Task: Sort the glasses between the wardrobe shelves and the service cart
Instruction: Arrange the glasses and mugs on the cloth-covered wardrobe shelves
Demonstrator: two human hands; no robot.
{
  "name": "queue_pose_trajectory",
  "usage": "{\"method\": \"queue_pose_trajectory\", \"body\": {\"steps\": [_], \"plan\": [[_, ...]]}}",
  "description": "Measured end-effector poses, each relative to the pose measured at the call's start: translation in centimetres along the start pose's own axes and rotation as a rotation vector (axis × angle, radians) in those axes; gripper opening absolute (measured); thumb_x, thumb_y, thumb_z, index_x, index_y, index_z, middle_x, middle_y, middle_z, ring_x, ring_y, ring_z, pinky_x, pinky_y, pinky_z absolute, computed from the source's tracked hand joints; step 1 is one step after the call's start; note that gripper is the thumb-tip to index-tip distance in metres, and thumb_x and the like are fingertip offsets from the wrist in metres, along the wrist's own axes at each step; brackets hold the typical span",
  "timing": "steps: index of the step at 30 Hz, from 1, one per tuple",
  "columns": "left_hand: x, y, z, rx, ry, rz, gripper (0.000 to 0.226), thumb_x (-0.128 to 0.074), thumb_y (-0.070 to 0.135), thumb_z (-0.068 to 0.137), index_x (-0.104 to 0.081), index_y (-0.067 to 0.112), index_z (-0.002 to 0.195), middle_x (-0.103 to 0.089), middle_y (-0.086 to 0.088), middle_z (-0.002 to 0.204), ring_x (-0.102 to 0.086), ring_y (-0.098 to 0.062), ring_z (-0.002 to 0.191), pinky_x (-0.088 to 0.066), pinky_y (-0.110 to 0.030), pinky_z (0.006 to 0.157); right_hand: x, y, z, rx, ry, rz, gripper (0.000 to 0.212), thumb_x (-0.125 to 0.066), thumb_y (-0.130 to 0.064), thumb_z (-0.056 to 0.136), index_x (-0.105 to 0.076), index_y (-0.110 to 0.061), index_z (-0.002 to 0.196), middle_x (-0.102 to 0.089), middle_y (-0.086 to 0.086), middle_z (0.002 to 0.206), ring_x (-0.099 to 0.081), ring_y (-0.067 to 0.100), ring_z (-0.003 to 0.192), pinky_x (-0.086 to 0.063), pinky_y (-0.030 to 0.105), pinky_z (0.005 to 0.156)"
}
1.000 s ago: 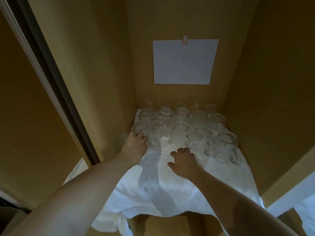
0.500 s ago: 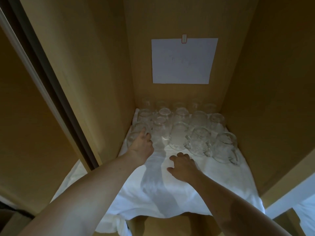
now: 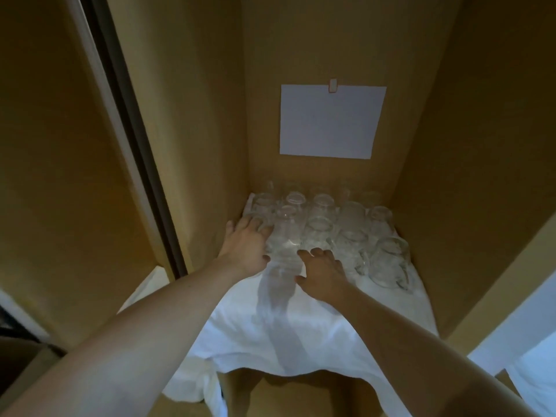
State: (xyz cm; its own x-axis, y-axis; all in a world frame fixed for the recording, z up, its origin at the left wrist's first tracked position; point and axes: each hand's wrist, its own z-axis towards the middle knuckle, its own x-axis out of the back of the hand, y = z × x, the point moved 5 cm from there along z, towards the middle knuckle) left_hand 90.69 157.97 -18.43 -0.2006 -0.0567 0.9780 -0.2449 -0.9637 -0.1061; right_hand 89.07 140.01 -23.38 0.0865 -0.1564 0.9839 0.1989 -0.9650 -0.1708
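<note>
1. Head view, far left: a dark door track (image 3: 141,152) runs up the wooden side wall of the wardrobe, well to the left of both hands.
2. Left hand (image 3: 245,248): laid palm down at the left front corner of the glasses, fingers reaching forward and touching the nearest glass. Whether they close round it cannot be told, since the fingertips are lost among the clear glass.
3. Glass between the hands (image 3: 284,236): upside down and untouched, just right of the left hand and just left of the right.
4. Right hand (image 3: 323,273): palm down on the white cloth (image 3: 301,320), fingers loosely spread, tips at the foot of the front row; it holds nothing.
5. Group of glasses (image 3: 325,224): tightly packed in several rows ahead of both hands, reaching to the back wall; most appear inverted.
6. Handled mug (image 3: 388,263): front right of the group, beside the right hand and apart from it.
7. Sheet of paper (image 3: 331,121): clipped to the back wall, high above the hands; any writing is unreadable.
8. Progress, as a judgement: many glasses stand on this shelf and none is lifted. The cart is not clearly in view, so how many have gone across cannot be told. Sorting seems far from done, with the left hand apparently about to take a glass.
</note>
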Motion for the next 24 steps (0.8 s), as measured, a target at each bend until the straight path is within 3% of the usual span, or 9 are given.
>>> {"method": "queue_pose_trajectory", "body": {"steps": [9, 16, 24], "plan": [[1.0, -2.0, -8.1, 0.24, 0.125, -0.208, 0.066, -0.066, 0.051, 0.086, -0.046, 0.029, 0.145, -0.049, -0.001, 0.145, -0.041, -0.028, 0.134, -0.034, -0.047, 0.108, 0.5, -4.1, -3.0, 0.151, 0.02, -0.033, 0.065, -0.057, -0.045, 0.097, -0.032, -0.025, 0.154, -0.039, 0.01, 0.152, -0.036, 0.033, 0.137, -0.038, 0.046, 0.108], [0.7, -2.6, -14.7, 0.336, 0.141, -0.17, 0.061, -0.067, 0.048, 0.086, -0.051, 0.027, 0.141, -0.05, 0.0, 0.142, -0.041, -0.026, 0.133, -0.036, -0.042, 0.106, -1.4, -8.8, -5.6, 0.237, 0.011, 0.012, 0.064, -0.057, -0.047, 0.097, -0.033, -0.026, 0.153, -0.037, 0.009, 0.154, -0.034, 0.032, 0.139, -0.037, 0.044, 0.109], [1.4, -6.7, -19.4, 0.38, 0.15, -0.176, 0.058, -0.067, 0.045, 0.088, -0.05, 0.026, 0.141, -0.047, -0.001, 0.146, -0.037, -0.026, 0.137, -0.036, -0.046, 0.109, -1.2, -15.4, -7.3, 0.309, 0.043, -0.012, 0.064, -0.057, -0.046, 0.098, -0.032, -0.025, 0.154, -0.038, 0.008, 0.152, -0.035, 0.031, 0.138, -0.037, 0.043, 0.109]]}}
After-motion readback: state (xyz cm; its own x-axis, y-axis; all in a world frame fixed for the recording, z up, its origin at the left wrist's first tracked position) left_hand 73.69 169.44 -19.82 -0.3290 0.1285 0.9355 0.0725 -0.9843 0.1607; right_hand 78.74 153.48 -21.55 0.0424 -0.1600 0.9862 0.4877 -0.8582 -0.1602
